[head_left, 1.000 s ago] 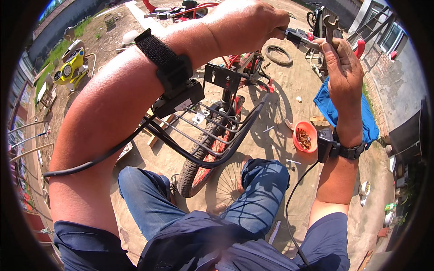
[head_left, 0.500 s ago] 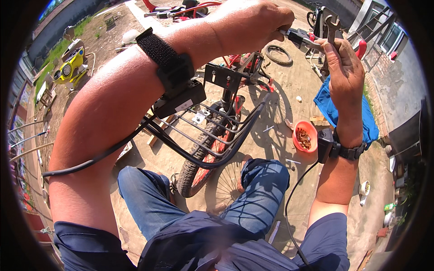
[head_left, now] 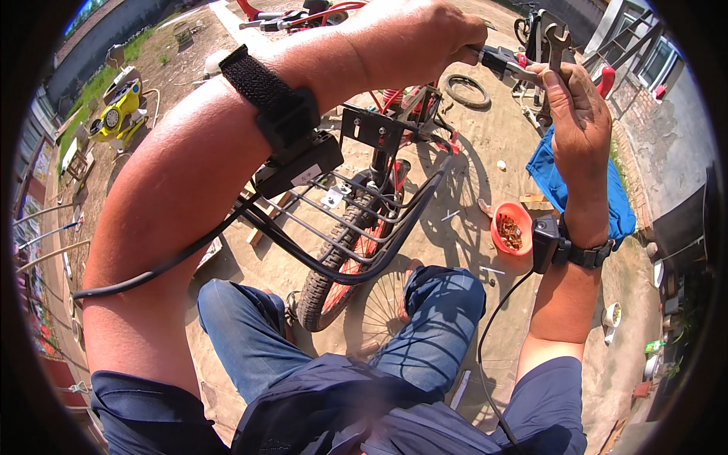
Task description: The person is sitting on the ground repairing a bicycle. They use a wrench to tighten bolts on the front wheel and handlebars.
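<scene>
My right hand (head_left: 578, 102) is closed, and an open-end wrench (head_left: 557, 47) stands up between its thumb and fingers, jaw at the top. Those fingertips also touch a silver lever on a black bicycle fitting (head_left: 500, 64), perhaps a brake lever. From the other side my left hand (head_left: 447, 32) reaches to this fitting, its fingers curled. What they grip is hidden behind the hand. Below my arms stands a bicycle with a black wire rack (head_left: 356, 265), a knobbly tire (head_left: 315, 297) and a black metal plate (head_left: 370, 127).
An orange bowl (head_left: 503, 241) of small metal parts sits on the ground beside a blue cloth (head_left: 622, 203). Farther off lie a loose tire (head_left: 468, 92) and red bicycle parts (head_left: 311, 19). A yellow machine (head_left: 117, 112) stands at left. Cables run from both wrist devices.
My left hand and forearm have shifted slightly to the left. The right hand, the wrench and the fitting stay almost where they were.
</scene>
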The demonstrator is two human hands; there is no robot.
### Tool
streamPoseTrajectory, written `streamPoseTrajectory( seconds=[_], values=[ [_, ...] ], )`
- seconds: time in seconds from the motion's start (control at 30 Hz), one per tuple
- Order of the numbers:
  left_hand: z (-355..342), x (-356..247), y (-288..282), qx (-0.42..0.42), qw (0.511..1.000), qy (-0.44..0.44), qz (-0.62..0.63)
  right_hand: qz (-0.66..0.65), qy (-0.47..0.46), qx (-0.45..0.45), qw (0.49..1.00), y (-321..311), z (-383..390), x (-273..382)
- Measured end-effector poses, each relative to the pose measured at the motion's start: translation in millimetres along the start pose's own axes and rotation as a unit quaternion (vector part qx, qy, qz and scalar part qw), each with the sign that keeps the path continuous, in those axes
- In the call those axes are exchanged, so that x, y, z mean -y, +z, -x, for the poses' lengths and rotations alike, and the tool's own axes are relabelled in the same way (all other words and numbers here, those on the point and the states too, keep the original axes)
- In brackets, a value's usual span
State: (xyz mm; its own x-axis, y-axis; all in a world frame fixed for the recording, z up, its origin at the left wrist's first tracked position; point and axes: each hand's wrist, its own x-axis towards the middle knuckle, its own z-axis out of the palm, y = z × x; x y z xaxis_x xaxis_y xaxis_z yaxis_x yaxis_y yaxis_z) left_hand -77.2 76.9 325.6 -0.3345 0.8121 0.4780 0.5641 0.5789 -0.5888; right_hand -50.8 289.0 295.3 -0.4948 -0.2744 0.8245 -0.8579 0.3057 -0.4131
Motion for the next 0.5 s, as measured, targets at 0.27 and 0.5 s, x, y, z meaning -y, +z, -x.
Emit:
streamPoseTrajectory(
  seconds=[0.27,0.5],
  values=[
    [0.6,1.4,9.8,-0.014,0.999,0.02,-0.038,0.015,-0.012,0.008,1.0,-0.7,-0.4,-3.3],
    [-18.3,-3.2,20.6,-0.028,0.996,0.038,-0.071,0.045,-0.012,0.003,0.999,-2.5,-0.2,0.3]
  ],
)
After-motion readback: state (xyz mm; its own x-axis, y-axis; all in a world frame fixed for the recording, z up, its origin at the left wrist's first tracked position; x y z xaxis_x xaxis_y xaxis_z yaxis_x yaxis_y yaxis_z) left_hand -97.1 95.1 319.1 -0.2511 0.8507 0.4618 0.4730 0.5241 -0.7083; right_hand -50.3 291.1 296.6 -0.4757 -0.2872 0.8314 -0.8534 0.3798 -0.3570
